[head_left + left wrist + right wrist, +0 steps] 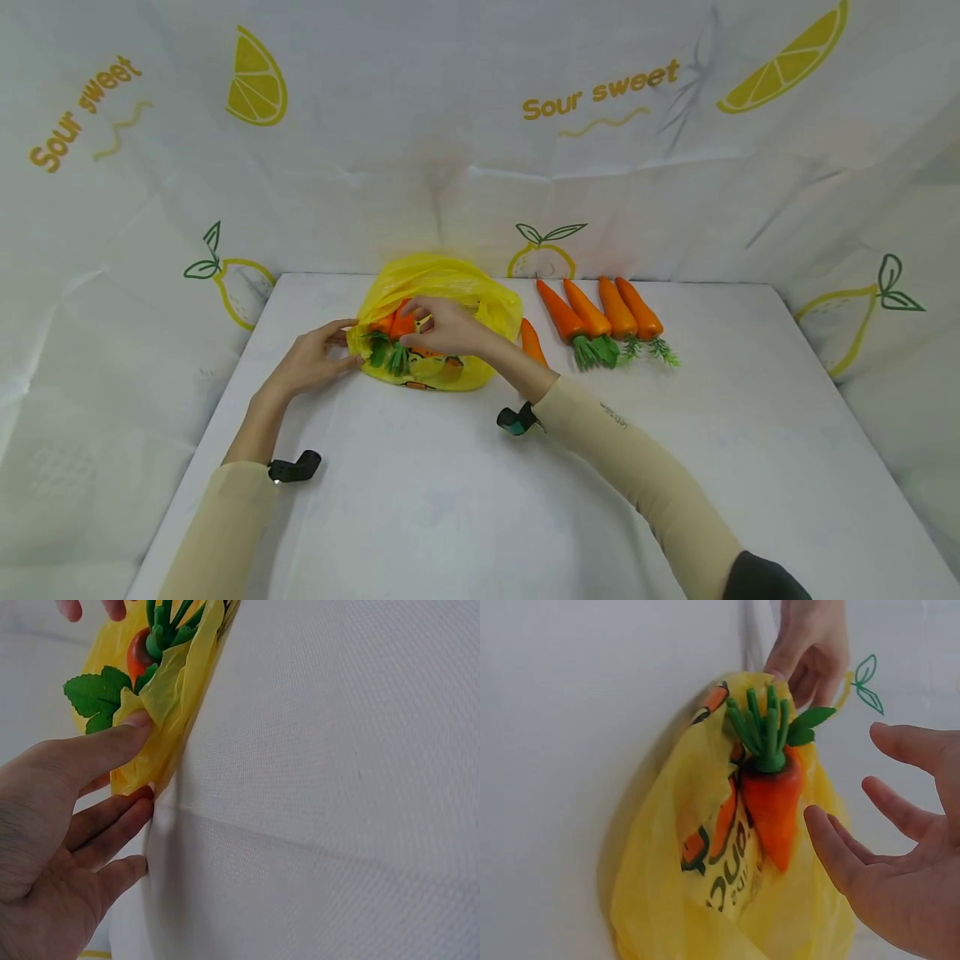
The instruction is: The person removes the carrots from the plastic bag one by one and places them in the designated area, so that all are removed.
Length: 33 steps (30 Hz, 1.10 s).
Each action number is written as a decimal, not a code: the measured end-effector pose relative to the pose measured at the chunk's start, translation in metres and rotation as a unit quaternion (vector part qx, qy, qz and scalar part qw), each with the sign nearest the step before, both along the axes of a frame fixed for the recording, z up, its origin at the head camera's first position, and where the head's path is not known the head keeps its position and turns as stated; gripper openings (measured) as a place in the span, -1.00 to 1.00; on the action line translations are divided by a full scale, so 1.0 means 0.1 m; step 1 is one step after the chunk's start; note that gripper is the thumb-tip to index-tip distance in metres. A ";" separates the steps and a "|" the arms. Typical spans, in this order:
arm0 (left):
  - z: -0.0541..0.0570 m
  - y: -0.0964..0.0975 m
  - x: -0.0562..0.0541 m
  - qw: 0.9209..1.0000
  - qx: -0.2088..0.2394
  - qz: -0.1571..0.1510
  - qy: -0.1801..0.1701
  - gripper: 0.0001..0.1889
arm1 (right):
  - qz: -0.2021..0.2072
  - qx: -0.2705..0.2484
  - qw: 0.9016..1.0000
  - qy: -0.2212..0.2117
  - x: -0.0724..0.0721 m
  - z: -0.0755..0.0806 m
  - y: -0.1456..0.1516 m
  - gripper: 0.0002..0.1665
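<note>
A yellow plastic bag [480,292] with printed carrots and lettering lies on the white table, its mouth towards the left. My left hand [313,360] pinches the bag's edge between thumb and fingers, as the left wrist view shows. Inside the opening are orange toy carrots with green tops; one carrot [772,814] lies on top in the right wrist view, and green leaves [97,697] poke out near my left thumb. Over the bag, my right hand [450,325] has its fingers spread beside that carrot, with nothing between them.
One more carrot [531,342] lies right of the bag, partly behind my right forearm. Farther right, several carrots [618,308] lie side by side with their green tops towards me. A white cloth backdrop [405,125] with lemon prints rises behind the table [420,500].
</note>
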<state>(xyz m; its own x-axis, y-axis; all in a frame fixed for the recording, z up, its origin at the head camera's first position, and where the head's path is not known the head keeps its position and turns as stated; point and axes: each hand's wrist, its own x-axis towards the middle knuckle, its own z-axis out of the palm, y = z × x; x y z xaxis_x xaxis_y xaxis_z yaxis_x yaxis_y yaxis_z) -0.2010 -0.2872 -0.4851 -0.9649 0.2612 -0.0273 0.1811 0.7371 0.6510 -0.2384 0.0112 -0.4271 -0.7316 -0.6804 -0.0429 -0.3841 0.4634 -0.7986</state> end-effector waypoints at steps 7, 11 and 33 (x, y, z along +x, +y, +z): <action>0.01 -0.01 0.01 1.000 -0.005 0.002 0.003 -0.25 | -0.018 -0.010 1.000 -0.012 -0.02 -0.17 -0.16 -0.45; 0.00 0.00 0.01 1.000 -0.003 0.003 0.002 -0.26 | -0.024 -0.011 1.000 -0.006 -0.05 -0.26 -0.22 -0.43; -0.01 0.01 0.00 1.000 0.001 0.006 0.006 -0.26 | -0.039 0.017 0.999 -0.034 -0.04 -0.37 -0.24 -0.61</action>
<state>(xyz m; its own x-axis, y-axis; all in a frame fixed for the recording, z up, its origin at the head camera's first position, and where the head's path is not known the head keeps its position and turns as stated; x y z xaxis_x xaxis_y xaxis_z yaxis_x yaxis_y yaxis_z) -0.2007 -0.2864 -0.4858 -0.9683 0.2493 -0.0145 0.1802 0.7380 0.6502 -0.2428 -0.0130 -0.4641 -0.7763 -0.6195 -0.1168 -0.2909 0.5164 -0.8054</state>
